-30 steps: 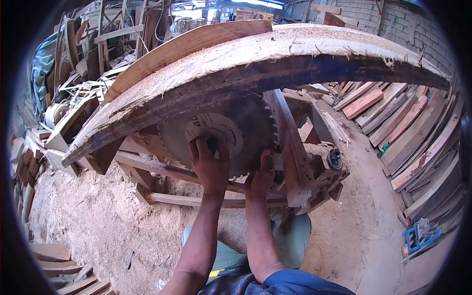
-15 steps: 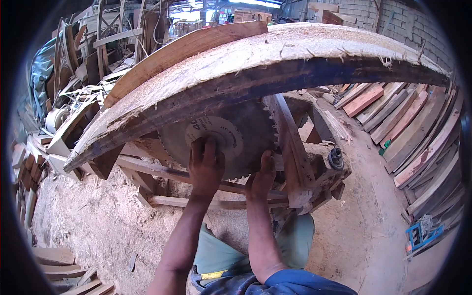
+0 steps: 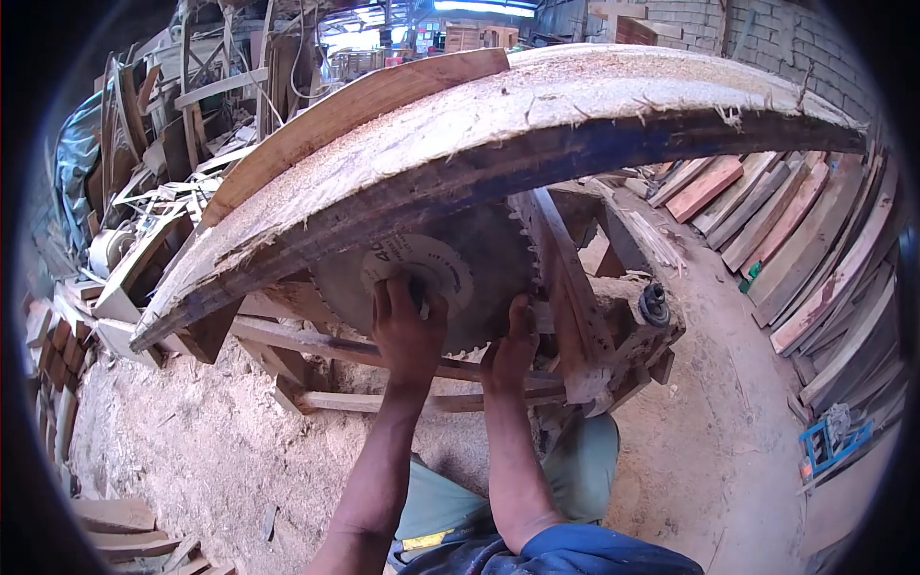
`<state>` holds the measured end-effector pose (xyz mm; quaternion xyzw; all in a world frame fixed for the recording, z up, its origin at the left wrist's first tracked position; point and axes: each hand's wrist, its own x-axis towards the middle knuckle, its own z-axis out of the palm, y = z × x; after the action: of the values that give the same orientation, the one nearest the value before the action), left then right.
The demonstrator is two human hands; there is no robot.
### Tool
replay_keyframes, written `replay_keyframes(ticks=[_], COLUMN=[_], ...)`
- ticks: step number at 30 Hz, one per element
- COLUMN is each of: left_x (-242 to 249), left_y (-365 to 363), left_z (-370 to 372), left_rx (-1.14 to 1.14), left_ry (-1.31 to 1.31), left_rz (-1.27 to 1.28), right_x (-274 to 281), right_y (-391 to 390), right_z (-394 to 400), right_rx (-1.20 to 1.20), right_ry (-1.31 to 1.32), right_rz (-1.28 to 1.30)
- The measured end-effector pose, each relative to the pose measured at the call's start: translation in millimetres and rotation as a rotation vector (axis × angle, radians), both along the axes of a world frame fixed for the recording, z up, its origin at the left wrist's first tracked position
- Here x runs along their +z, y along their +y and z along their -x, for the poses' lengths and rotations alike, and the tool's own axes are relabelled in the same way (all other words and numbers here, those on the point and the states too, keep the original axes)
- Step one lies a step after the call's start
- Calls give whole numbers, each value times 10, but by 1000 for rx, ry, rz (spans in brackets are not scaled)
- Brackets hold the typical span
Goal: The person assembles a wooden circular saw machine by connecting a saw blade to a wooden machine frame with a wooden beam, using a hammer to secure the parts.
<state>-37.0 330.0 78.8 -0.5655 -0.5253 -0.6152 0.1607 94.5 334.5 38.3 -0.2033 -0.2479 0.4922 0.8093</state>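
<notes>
Below the raised wooden tabletop (image 3: 402, 158) stands a large circular saw blade (image 3: 489, 254), its toothed rim showing at the right and bottom. A printed pale label rings its middle. My left hand (image 3: 412, 331) is at the hub, fingers bent and thumb curled around a dark round centre; exactly what they grip is hidden. My right hand (image 3: 511, 353) closes on the blade's lower right rim, with its thumb up against the near face. Beside that hand runs a thick wooden beam (image 3: 567, 297) of the saw's frame.
A curved board (image 3: 355, 120) lies on the sawdust-covered tabletop. Lower wooden rails (image 3: 316, 335) cross the frame near my wrists. A dark round fitting (image 3: 655, 305) sits at the frame's right corner. Stacked planks (image 3: 776, 225) line the right side; scrap wood (image 3: 144, 230) is heaped at left.
My left hand has turned and shifted slightly right at the hub, uncovering the dark centre between thumb and fingers. My right hand stays on the rim. The view has shifted slightly.
</notes>
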Motion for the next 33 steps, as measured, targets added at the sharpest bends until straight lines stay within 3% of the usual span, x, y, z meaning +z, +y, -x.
replay_keyframes(ticks=[9,12,15,24,27,33], left_x=[-18,-120,-192,-96,-188,-283], left_y=[-18,-51,70,47,83,39], left_z=[-106,31,268,592,593,274], left_rx=[-155,-238,-200,-196,-213,-28], left_ry=[-292,-237,0,279,253,-7], left_rz=[-45,-23,-156,-131,-112,-127], right_x=[-12,-87,-9,-4,-21,-28], right_y=[41,94,45,65,74,79], right_z=[-3,-1,-3,12,18,14], right_rx=[-11,-46,-24,-60,-58,-21], right_ry=[1,-3,22,16,21,55], right_rz=[-31,-11,12,14,-9,-1])
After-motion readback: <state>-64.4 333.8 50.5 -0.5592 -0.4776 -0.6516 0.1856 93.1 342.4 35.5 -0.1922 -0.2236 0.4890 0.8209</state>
